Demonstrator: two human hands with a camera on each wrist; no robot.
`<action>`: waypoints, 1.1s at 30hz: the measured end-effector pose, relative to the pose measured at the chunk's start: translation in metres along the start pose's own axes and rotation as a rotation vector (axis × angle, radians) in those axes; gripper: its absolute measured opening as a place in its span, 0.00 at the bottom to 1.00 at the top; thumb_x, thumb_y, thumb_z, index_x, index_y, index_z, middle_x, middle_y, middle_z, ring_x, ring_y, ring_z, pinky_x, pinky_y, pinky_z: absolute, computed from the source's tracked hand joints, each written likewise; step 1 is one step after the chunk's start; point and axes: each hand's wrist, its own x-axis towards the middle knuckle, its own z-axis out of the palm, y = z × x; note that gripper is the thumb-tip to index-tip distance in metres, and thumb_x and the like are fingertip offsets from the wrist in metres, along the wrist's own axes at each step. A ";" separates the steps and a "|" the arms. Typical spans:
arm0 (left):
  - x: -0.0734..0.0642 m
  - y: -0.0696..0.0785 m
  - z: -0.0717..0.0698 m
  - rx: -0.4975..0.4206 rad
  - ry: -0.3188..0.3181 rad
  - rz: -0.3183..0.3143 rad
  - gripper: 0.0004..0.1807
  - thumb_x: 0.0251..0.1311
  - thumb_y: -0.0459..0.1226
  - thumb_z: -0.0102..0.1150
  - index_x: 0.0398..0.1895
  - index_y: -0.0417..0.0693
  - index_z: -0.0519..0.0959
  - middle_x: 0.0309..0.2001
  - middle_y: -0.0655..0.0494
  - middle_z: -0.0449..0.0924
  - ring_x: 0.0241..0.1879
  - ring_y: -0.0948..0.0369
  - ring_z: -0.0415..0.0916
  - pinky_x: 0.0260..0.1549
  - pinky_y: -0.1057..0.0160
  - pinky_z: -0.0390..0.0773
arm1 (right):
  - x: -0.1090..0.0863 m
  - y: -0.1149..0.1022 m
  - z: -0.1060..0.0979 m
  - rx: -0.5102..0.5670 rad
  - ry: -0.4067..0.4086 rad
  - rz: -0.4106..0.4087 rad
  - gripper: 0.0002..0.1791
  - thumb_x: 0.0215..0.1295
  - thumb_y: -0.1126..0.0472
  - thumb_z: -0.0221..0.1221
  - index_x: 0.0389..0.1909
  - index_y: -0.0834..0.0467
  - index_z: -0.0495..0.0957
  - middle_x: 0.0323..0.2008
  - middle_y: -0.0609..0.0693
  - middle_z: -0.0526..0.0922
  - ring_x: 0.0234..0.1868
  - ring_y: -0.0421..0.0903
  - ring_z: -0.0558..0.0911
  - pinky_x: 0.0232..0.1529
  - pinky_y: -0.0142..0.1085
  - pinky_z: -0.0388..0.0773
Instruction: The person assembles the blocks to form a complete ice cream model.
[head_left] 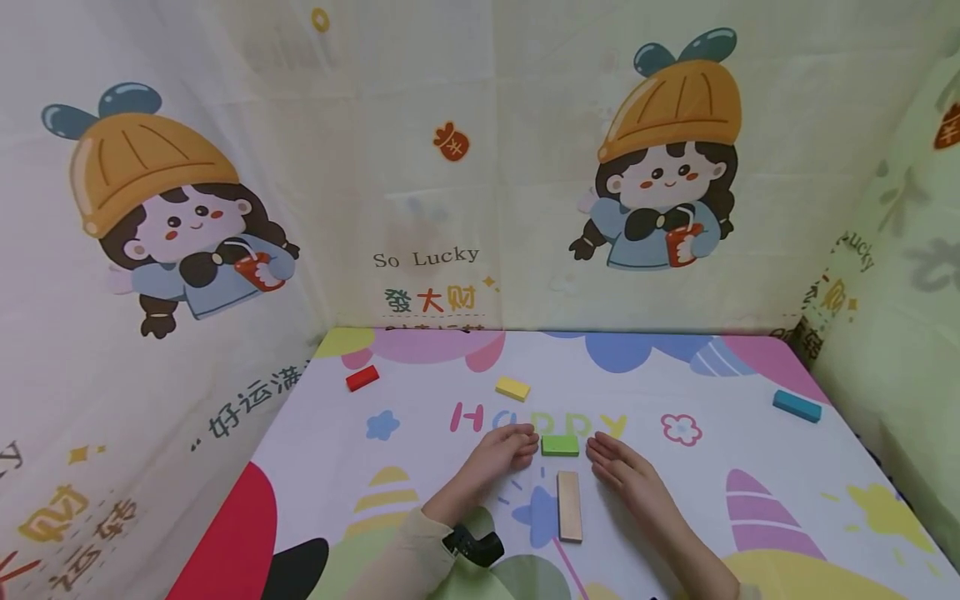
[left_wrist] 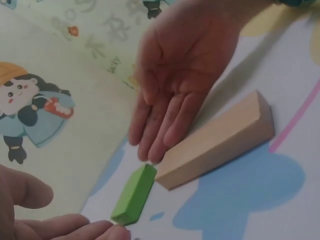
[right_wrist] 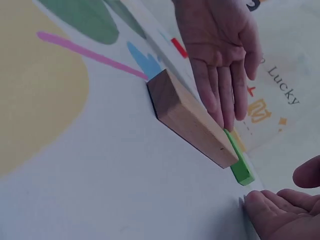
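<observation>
A small green block [head_left: 559,446] lies on the table between my two hands. Just left of it is my left hand [head_left: 497,457], palm turned inward and fingers extended; whether its fingertips touch the block I cannot tell. On the other side, my right hand [head_left: 632,478] holds its fingers straight, a small gap from the green block in the head view. Nearer to me lies a longer plain wooden block [head_left: 569,507], pointing toward the green one. The left wrist view shows the wooden block [left_wrist: 215,140] beside the right hand's fingers. Neither hand grips anything.
Farther back on the patterned tabletop [head_left: 600,387] lie a red block [head_left: 362,378] at the left and a yellow block [head_left: 513,389] near the middle. A blue block [head_left: 797,406] sits near the right edge. Printed cloth [head_left: 525,208] hangs around the back and sides.
</observation>
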 end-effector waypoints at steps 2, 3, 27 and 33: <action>-0.004 0.000 0.000 -0.054 -0.033 -0.021 0.26 0.79 0.41 0.49 0.72 0.33 0.69 0.68 0.39 0.76 0.67 0.48 0.76 0.62 0.54 0.78 | 0.002 0.000 0.001 0.036 -0.019 0.005 0.29 0.82 0.64 0.40 0.79 0.69 0.54 0.77 0.66 0.62 0.77 0.56 0.65 0.67 0.34 0.73; -0.006 0.000 0.000 -0.070 -0.044 -0.027 0.27 0.79 0.41 0.50 0.72 0.34 0.69 0.69 0.39 0.75 0.69 0.47 0.74 0.63 0.54 0.77 | 0.003 0.000 0.002 0.049 -0.026 0.006 0.29 0.81 0.65 0.40 0.79 0.69 0.54 0.77 0.66 0.62 0.77 0.56 0.65 0.66 0.33 0.73; -0.014 -0.004 0.010 -0.048 -0.071 -0.004 0.27 0.79 0.41 0.48 0.74 0.34 0.68 0.71 0.40 0.73 0.71 0.49 0.72 0.65 0.54 0.75 | -0.004 0.004 0.009 0.055 -0.038 0.035 0.30 0.80 0.66 0.40 0.79 0.70 0.53 0.78 0.66 0.60 0.78 0.60 0.62 0.68 0.35 0.72; -0.019 -0.002 0.011 -0.011 -0.083 0.000 0.27 0.79 0.42 0.47 0.74 0.36 0.68 0.71 0.41 0.73 0.70 0.49 0.73 0.65 0.55 0.75 | -0.010 0.005 0.008 0.056 -0.050 0.020 0.29 0.80 0.66 0.40 0.78 0.72 0.52 0.78 0.69 0.59 0.77 0.59 0.62 0.67 0.32 0.73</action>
